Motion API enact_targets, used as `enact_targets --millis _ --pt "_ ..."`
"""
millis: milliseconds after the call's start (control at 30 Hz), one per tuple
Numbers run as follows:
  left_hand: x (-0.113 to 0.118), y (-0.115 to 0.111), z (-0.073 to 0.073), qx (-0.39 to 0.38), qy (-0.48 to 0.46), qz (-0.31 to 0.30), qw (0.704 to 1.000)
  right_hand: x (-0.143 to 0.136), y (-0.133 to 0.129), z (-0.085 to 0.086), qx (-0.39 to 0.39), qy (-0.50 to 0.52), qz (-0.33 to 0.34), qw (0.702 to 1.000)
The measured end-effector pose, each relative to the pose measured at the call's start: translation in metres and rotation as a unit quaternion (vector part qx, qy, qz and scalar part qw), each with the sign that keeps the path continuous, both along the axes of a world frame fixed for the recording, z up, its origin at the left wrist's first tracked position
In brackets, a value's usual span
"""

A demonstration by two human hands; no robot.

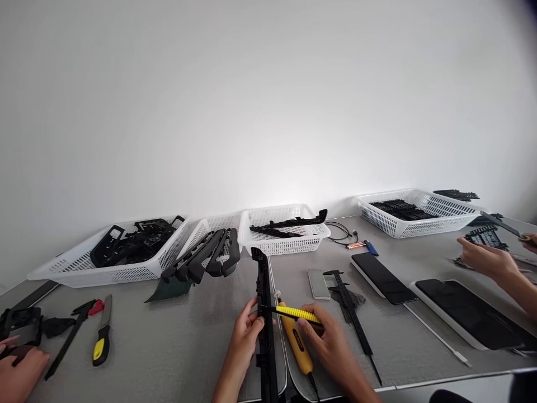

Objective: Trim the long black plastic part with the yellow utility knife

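Observation:
My left hand (242,336) is closed around a long, narrow black plastic trim part (265,358), held upright at the middle of the view. In my right hand (331,347) is a yellow and black utility knife (297,313), its tip pointing left at the part. Whether the blade touches the plastic I cannot tell. Just behind the knife, a yellow corded hand tool (297,341) lies on the metal table (176,341). Right of it are a small grey rectangular block (319,284) and a black caliper (350,310).
White baskets of black parts (146,275) (285,246) (405,228) line the wall. Dark curved parts (213,252) lean on one. A yellow-black knife (102,341) and another caliper lie left. Phones (384,277) lie right. Co-workers' hands (489,258) (25,366) work at both sides.

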State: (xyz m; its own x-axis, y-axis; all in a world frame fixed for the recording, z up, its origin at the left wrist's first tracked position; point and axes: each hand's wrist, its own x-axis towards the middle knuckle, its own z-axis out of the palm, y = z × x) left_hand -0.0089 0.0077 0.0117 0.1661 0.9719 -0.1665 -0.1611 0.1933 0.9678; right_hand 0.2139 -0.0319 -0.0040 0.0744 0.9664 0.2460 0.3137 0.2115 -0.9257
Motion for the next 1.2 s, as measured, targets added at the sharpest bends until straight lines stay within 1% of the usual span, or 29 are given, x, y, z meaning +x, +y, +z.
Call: enact_targets --millis 100,200,333,467,567,633,733,833,967,1133,1200 --pt "0.001 0.002 -0.001 0.021 -0.004 -0.005 1.000 -0.001 0.001 0.000 0.001 0.003 -0.014 1.000" --pt "0.001 0.003 -0.003 0.032 -0.017 0.003 0.999 -0.002 0.001 0.000 -0.005 -0.005 0.000 1.000" --pt "0.000 0.001 -0.003 0.004 -0.011 0.009 1.000 -0.002 0.000 0.001 -0.001 -0.011 -0.006 1.000" --pt "0.000 -0.001 -0.006 0.003 0.005 0.025 1.000 -0.001 0.000 0.002 0.000 -0.025 0.014 1.000" --pt "0.001 0.000 -0.008 0.013 0.012 0.018 1.000 0.000 0.001 0.002 0.006 -0.011 -0.020 1.000" --pt "0.001 0.001 -0.008 0.019 0.012 0.015 1.000 0.000 0.001 0.003 0.008 -0.011 -0.027 1.000" --pt "0.000 0.000 -0.005 0.009 0.009 0.007 1.000 -0.001 0.001 0.004 0.005 -0.014 -0.013 1.000" --pt "0.000 -0.003 0.000 -0.008 0.022 -0.001 1.000 -0.001 0.001 0.003 0.006 -0.003 -0.029 1.000" --pt "0.001 -0.006 0.006 0.003 0.051 0.008 0.999 -0.001 0.001 0.003 0.010 -0.006 -0.022 1.000" --pt "0.004 -0.005 0.007 0.007 0.051 0.003 0.999 -0.001 0.001 0.003 0.011 -0.006 -0.039 0.999" --pt "0.005 -0.005 0.006 0.005 0.039 0.009 0.999 0.000 0.001 0.002 0.009 -0.014 -0.027 0.999"
